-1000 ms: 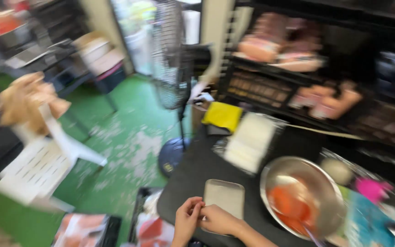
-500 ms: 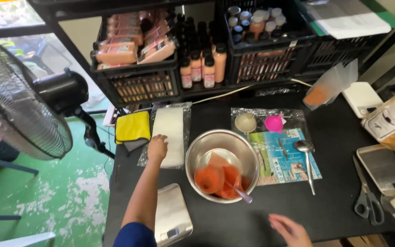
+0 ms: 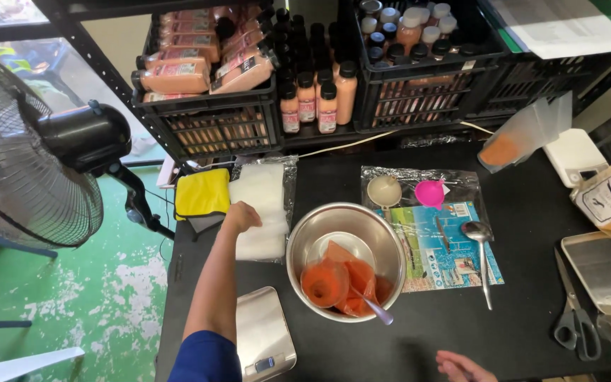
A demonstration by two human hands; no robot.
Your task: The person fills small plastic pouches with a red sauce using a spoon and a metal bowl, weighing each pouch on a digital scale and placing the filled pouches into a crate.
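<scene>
Stack of clear plastic bags (image 3: 262, 205): my left hand (image 3: 240, 216) rests curled on it, seemingly pinching one; lifting comes next, right hand (image 3: 461, 366) loosely open.

Stack of clear plastic bags (image 3: 259, 209): translucent white, lying flat near the black table's (image 3: 518, 325) back-left corner, beside a yellow cloth (image 3: 202, 192); top sheet possibly lifted, unclear.

Bowl (image 3: 346, 258) mid-table, bag stack (image 3: 261, 211) to its left, scale (image 3: 265, 343) in front, spoon (image 3: 481, 256) right.
</scene>
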